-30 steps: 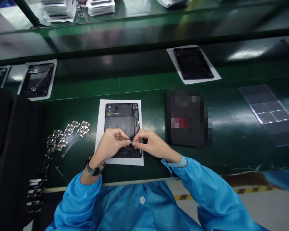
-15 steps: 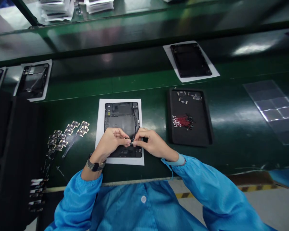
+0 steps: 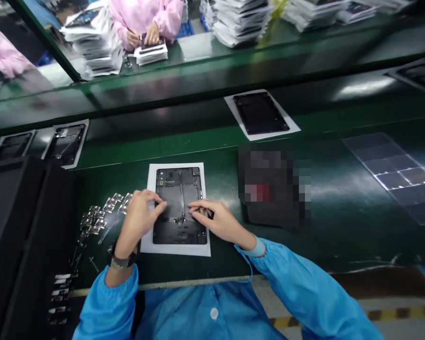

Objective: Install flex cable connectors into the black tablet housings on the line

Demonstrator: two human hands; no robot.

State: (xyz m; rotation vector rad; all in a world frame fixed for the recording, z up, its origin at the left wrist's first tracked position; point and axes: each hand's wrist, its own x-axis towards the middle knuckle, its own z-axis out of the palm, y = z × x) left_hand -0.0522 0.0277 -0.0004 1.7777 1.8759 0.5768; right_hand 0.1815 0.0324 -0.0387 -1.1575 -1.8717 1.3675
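Observation:
A black device housing (image 3: 170,198) lies on a white sheet (image 3: 150,248) in front of me. A small circuit board (image 3: 179,220) with a pale flat cable (image 3: 182,196) running up from it rests inside the housing. My left hand (image 3: 141,212) hovers at the housing's left edge, thumb and forefinger slightly apart with nothing between them. Over the right side of the housing is my right hand (image 3: 216,216), its fingers apart and holding nothing that shows.
Small circuit boards (image 3: 94,219) lie left of the sheet, beside a black case (image 3: 28,236). A dark tray (image 3: 269,215), partly pixelated, stands right. Another housing (image 3: 262,113) lies behind. A person in pink (image 3: 145,19) works across the bench.
My hands have parted and released the small board, which now shows inside the housing with its cable running straight up. The view has tilted upward, bringing people in pink into sight.

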